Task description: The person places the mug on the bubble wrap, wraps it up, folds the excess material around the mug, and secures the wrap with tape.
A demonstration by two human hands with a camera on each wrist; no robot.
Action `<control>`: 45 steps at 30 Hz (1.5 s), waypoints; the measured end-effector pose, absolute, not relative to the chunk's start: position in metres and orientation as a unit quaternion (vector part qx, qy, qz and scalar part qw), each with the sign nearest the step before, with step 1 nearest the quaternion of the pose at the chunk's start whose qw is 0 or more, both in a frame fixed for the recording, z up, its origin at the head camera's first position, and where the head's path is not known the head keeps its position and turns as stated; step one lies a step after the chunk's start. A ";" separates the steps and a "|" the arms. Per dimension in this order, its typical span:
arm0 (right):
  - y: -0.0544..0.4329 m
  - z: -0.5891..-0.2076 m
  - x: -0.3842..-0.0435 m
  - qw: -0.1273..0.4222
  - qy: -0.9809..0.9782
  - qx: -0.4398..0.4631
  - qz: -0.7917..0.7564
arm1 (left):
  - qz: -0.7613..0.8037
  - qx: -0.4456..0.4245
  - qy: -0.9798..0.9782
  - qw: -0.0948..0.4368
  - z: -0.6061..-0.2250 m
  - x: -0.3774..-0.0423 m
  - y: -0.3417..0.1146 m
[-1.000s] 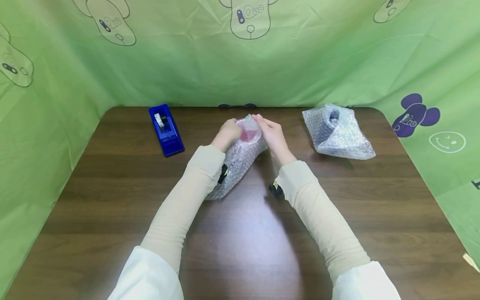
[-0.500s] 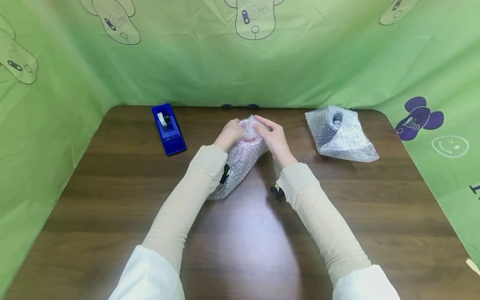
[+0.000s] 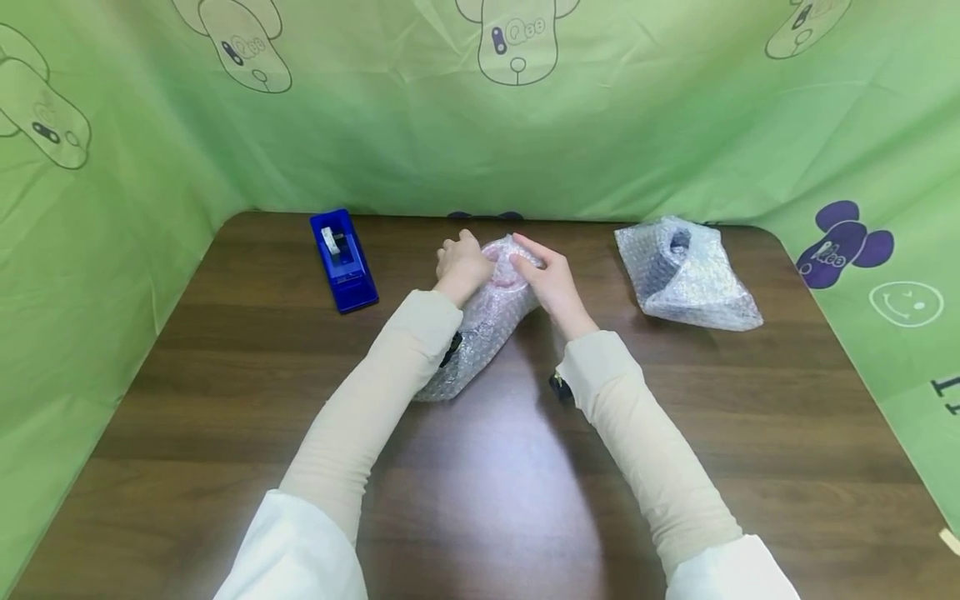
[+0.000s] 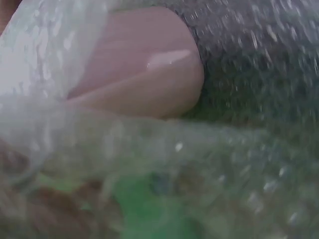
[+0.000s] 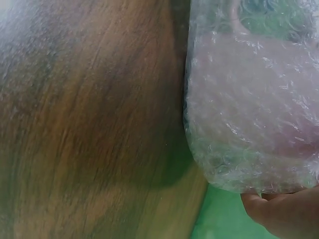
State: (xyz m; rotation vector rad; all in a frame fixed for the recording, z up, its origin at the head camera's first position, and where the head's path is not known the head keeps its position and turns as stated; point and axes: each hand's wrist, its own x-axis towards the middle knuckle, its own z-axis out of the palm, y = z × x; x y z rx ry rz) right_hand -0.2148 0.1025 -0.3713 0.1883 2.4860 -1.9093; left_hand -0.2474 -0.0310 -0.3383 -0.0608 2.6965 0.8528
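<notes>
A glossy pink cup-like object (image 4: pixel 149 64) lies inside bubble wrap (image 3: pixel 483 329) at the middle of the table. Its round pink end faces the back, with wrap folded across it. My right hand (image 3: pixel 555 287) holds the right side of this end, thumb over the folded wrap and forefinger along the far edge. In the right wrist view, fingertips (image 5: pixel 255 206) show right at the bundle's edge. Over the left side is my left hand (image 3: pixel 462 268), fingers lifted and loosely bent, thumb side by the wrap's rim. The loose wrap trails toward the front left under my left wrist.
A blue tape dispenser (image 3: pixel 345 262) with a roll stands at the back left of the wooden table (image 3: pixel 495 492). At the back right sits another bubble-wrapped bundle (image 3: pixel 693 279). A green printed cloth (image 3: pixel 390 125) hangs behind and beside the table.
My left fingers have come up off the wrap at the round end. The right thumb has moved inward onto the wrap, which now covers the pink end. The head view has shifted slightly.
</notes>
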 end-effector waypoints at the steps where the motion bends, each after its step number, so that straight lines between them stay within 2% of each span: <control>1: 0.102 -0.372 -0.215 -0.002 0.792 0.059 -0.607 | 0.298 -0.025 0.942 0.152 -0.337 -0.247 -0.031; 10: 0.102 -0.372 -0.215 0.005 0.798 0.070 -0.599 | 0.322 0.019 0.930 0.175 -0.319 -0.246 -0.047; 17: 0.101 -0.374 -0.216 -0.002 0.798 0.072 -0.598 | 0.375 0.052 0.893 0.244 -0.296 -0.240 -0.065; 24: 0.099 -0.373 -0.214 -0.003 0.801 0.071 -0.595 | 0.339 0.122 0.882 0.304 -0.279 -0.215 -0.104; 29: 0.100 -0.369 -0.212 -0.011 0.798 0.062 -0.600 | 0.340 0.116 0.875 0.325 -0.283 -0.201 -0.143; 32: 0.100 -0.370 -0.212 -0.015 0.798 0.063 -0.600 | 0.344 0.121 0.877 0.315 -0.298 -0.192 -0.164; 38: 0.100 -0.371 -0.212 -0.005 0.799 0.066 -0.597 | 0.301 0.218 0.893 0.255 -0.344 -0.168 -0.201; 42: 0.101 -0.371 -0.213 -0.008 0.800 0.069 -0.596 | 0.294 0.240 0.893 0.240 -0.370 -0.153 -0.213; 45: 0.101 -0.371 -0.212 -0.010 0.800 0.067 -0.597 | 0.280 0.259 0.901 0.208 -0.386 -0.146 -0.216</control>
